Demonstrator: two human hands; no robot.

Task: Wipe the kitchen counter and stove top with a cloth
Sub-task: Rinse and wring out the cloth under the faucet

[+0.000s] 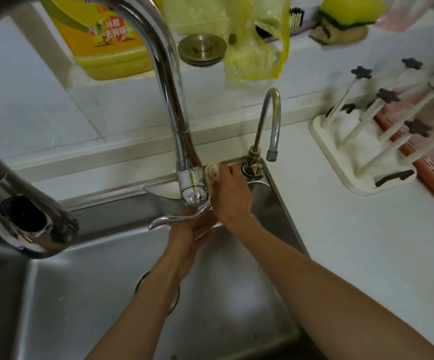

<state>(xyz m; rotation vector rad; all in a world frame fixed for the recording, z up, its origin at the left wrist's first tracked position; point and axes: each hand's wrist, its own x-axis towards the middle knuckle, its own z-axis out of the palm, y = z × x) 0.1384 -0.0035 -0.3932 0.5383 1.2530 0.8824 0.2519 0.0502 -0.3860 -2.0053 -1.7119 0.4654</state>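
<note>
My right hand (232, 194) grips a small cream cloth (212, 172), bunched and pressed against the base of the big chrome faucet (182, 141) on the sink's back ledge. My left hand (191, 232) is under the faucet's lever handle (177, 219), fingers spread, touching the lever and holding nothing. The white counter (353, 229) lies to the right of the steel sink (80, 294). No stove top is in view.
A small gooseneck tap (269, 123) stands right of my right hand. A white cup rack (366, 152) sits on the counter at right. On the back ledge are a yellow detergent bottle (101, 40), a sink plug (202, 49), a yellow bag (260, 48) and sponges (345, 19).
</note>
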